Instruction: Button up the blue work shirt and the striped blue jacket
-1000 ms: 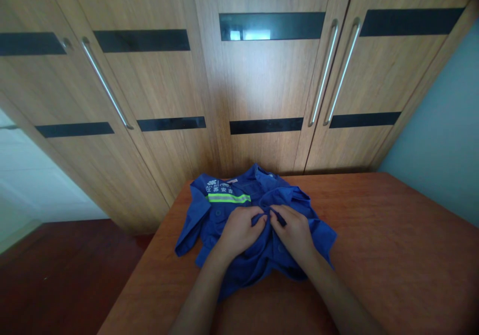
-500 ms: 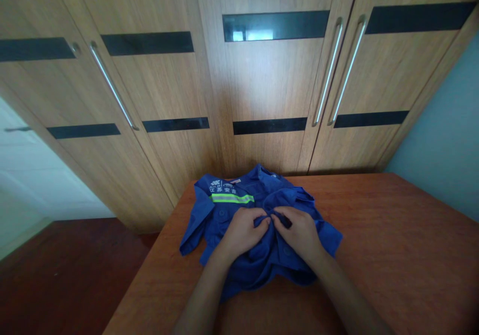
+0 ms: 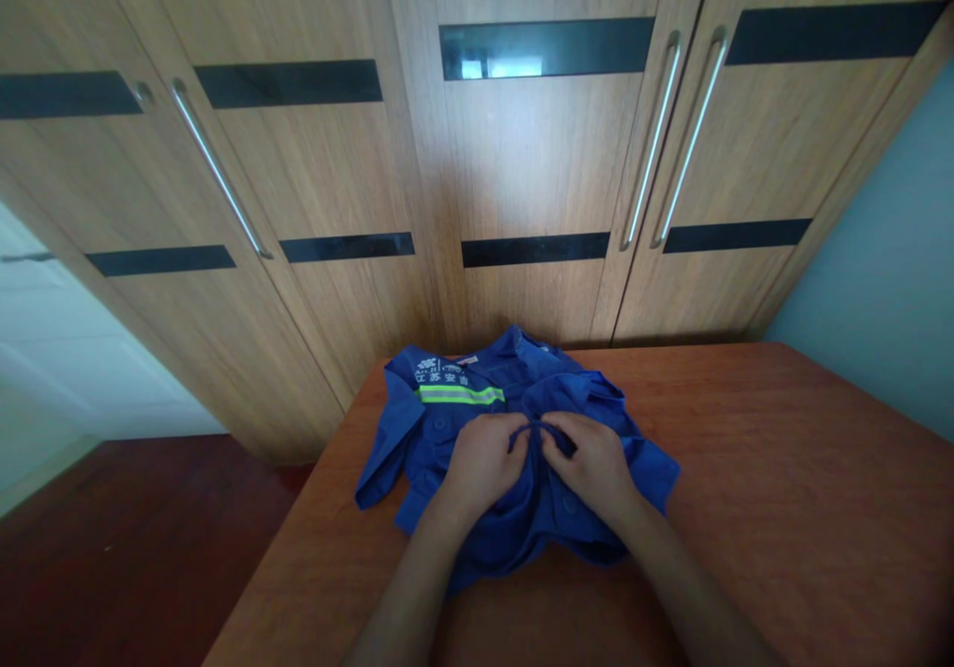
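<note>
While we bend over the table (image 3: 782, 488), both our hands work at the front of a blue jacket (image 3: 522, 379). It lies on the tabletop, rumpled, its collar end toward the wardrobe (image 3: 522, 170), its hem toward us. Our left hand (image 3: 486, 460) is closed on the cloth, thumb and fingers pinching a fold near the middle of the front. Our right hand (image 3: 588, 456) pinches the cloth likewise, just beside it; the fingertips of the two nearly meet. What exactly sits between them we cannot tell, the fingers hiding it.

Beyond the left hand we note a reflective strip (image 3: 462, 395), yellow-green edged with a grey middle, and above it white lettering (image 3: 441, 375). One round button (image 3: 439, 423) shows below the strip; a second, fainter, lies under the right wrist's near side. One sleeve (image 3: 392, 443) slants out to the left, the other spreads to the right, past the right hand.

Behind the table we have wood-grain doors with black inset bands and long metal handles, the upper middle band catching bright reflections. To the left, a white door (image 3: 89, 339) over dark red floor (image 3: 134, 538); to the right, a pale blue wall (image 3: 879, 250).
</note>
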The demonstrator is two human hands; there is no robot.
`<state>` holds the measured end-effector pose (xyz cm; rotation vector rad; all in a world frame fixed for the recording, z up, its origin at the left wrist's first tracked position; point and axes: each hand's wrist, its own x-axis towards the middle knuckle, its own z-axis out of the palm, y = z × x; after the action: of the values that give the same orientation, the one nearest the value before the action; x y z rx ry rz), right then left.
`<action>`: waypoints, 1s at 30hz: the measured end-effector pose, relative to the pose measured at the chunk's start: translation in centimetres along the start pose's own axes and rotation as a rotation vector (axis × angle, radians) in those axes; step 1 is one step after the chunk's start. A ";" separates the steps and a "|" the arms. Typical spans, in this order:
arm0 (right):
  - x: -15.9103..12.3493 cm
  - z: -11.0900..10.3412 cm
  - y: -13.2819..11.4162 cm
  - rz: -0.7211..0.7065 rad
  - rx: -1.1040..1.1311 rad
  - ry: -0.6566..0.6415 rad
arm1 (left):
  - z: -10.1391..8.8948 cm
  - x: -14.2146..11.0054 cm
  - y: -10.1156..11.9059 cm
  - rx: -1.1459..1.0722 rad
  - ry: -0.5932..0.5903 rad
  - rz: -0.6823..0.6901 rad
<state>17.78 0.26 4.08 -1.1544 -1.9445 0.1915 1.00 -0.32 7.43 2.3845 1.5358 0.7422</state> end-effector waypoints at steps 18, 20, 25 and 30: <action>1.3 -2.8 2.0 0.563 0.714 0.444 | -3.8 0.0 -4.0 -0.097 0.392 -0.320; 1.3 -2.4 1.8 0.585 0.785 0.422 | -3.7 -0.1 -3.4 0.018 0.362 -0.289; 1.3 -2.0 1.4 0.537 0.765 0.307 | -3.3 -0.4 0.9 0.123 0.434 -0.012; 1.2 -2.0 1.3 0.464 0.728 0.254 | -2.0 -0.9 3.6 -0.051 0.052 0.161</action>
<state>19.82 1.44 5.40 -1.0350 -1.1893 0.8741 2.49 -2.92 10.43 2.4913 1.3378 0.8722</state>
